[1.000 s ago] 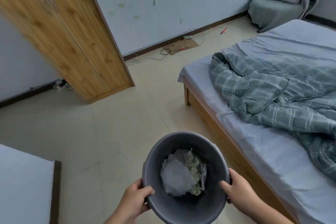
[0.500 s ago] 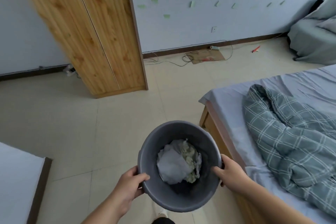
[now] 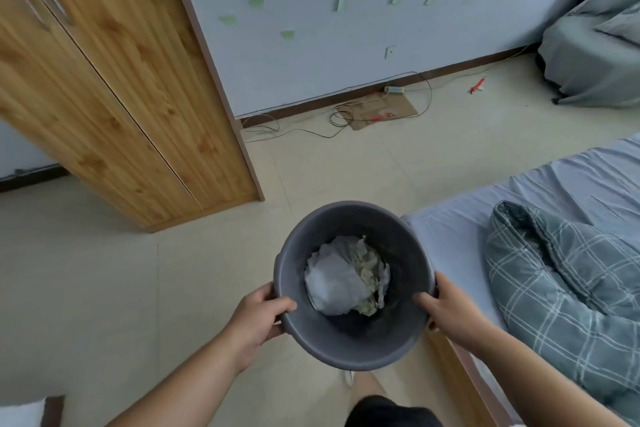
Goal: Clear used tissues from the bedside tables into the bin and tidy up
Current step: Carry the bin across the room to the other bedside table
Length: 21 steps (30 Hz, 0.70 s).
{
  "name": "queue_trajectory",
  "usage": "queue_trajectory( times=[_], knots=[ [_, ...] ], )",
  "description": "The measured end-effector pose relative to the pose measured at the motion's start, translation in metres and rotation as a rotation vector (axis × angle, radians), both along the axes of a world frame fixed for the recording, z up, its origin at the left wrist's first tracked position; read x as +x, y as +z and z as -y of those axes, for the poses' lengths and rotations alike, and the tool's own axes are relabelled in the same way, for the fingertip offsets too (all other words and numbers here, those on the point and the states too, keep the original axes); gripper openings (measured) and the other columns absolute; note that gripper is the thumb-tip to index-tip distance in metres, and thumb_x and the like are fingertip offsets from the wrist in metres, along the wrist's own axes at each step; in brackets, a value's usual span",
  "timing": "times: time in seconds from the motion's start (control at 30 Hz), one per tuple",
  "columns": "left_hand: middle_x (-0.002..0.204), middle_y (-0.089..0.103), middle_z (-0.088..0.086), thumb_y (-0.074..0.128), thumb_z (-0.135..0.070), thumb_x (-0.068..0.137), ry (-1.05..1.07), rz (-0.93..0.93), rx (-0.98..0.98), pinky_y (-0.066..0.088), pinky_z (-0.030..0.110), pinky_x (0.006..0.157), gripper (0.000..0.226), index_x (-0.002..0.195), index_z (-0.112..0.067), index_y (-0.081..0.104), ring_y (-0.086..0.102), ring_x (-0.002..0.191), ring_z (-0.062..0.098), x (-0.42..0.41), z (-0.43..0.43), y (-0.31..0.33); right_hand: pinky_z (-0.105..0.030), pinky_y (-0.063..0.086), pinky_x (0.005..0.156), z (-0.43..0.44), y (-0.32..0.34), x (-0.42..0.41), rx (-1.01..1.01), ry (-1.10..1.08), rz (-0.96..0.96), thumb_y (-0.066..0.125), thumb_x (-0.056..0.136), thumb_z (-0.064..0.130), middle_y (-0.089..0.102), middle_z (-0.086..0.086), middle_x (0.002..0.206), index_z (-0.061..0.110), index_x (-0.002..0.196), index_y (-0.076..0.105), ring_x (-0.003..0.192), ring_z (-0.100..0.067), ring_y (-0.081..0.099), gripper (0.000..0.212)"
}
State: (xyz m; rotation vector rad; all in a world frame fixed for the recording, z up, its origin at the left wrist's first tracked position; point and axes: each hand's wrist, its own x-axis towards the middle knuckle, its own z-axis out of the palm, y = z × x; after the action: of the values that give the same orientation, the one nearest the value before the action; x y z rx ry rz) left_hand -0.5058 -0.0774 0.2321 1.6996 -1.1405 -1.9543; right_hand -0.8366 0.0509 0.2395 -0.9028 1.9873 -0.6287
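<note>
Although not yet set down, already holds the waste: grey bin (image 3: 353,206) at near centre, lifted clear of the tiled floor (image 3: 104,288), with crumpled tissues (image 3: 339,281) lying in its bottom. Gripped at the near-left rim by the left hand (image 3: 258,317), thumb hooked inside, and at the near-right rim by the right hand (image 3: 450,308), thumb likewise inside. Seems far along: tissues in the bin, presumably the ones from the tables. Left to do, at a guess: return the bin to its spot and finish tidying, perhaps the rumpled checked quilt (image 3: 561,281) on the bed (image 3: 460,218) at right. Cannot confirm the bedside tables as cleared: none plainly in view, only a pale corner (image 3: 20,412) at the near-left edge, cut off and unidentifiable. Fingers of both hands mostly hidden behind the bin wall. Contents beneath the top tissues impossible to make out. Wardrobe (image 3: 121,97) at far left cropped by the frame.
</note>
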Motion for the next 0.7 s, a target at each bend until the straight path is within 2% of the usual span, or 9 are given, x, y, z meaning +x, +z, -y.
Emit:
queue_trajectory(
  times=[0.1,0.23,0.4,0.57,0.7],
  knots=[
    [0.1,0.084,0.009,0.074,-0.008,0.076,0.02,0.028,0.036,0.065,0.033,0.07,0.031,0.105,-0.017,0.081,0.081,0.085,0.023,-0.032,0.053,-0.008,-0.036,0.062,0.054,0.058,-0.02,-0.03,0.017,-0.021,0.018,0.064,0.09,0.025,0.073,-0.004,0.083,0.027,0.097,0.06,0.062,-0.019,0.071,0.009],
    [0.098,0.084,0.009,0.075,-0.009,0.075,0.035,0.048,0.008,0.065,0.033,0.068,0.027,0.098,-0.02,0.083,0.081,0.083,0.023,-0.068,0.135,0.006,-0.046,0.063,0.06,0.151,-0.011,-0.071,0.024,0.044,0.025,0.062,0.089,0.021,0.074,-0.009,0.083,0.021,0.1,0.062,0.067,-0.028,0.073,0.011],
    [0.101,0.084,0.008,0.071,-0.001,0.091,0.08,0.021,-0.055,0.066,0.033,0.068,0.024,0.108,-0.017,0.079,0.082,0.083,0.023,-0.102,0.237,0.019,-0.039,0.06,0.056,0.277,0.021,-0.119,-0.037,0.109,-0.014,0.062,0.089,0.015,0.071,-0.012,0.086,0.016,0.099,0.061,0.07,-0.027,0.07,0.01],
    [0.104,0.084,0.01,0.069,0.002,0.092,0.086,0.003,-0.061,0.065,0.032,0.065,0.027,0.109,-0.016,0.08,0.08,0.082,0.023,-0.14,0.341,0.007,-0.047,0.063,0.062,0.372,0.014,-0.152,-0.019,0.084,-0.019,0.062,0.089,0.015,0.072,-0.013,0.089,0.016,0.101,0.062,0.078,-0.036,0.072,0.012],
    [0.105,0.084,0.01,0.071,-0.001,0.088,0.012,-0.007,-0.048,0.065,0.035,0.07,0.029,0.109,-0.018,0.081,0.08,0.09,0.027,-0.17,0.446,-0.006,-0.03,0.054,0.06,0.437,-0.006,-0.169,-0.001,0.072,-0.059,0.064,0.089,0.026,0.069,0.003,0.088,0.03,0.096,0.056,0.073,-0.016,0.067,0.011]
  ],
)
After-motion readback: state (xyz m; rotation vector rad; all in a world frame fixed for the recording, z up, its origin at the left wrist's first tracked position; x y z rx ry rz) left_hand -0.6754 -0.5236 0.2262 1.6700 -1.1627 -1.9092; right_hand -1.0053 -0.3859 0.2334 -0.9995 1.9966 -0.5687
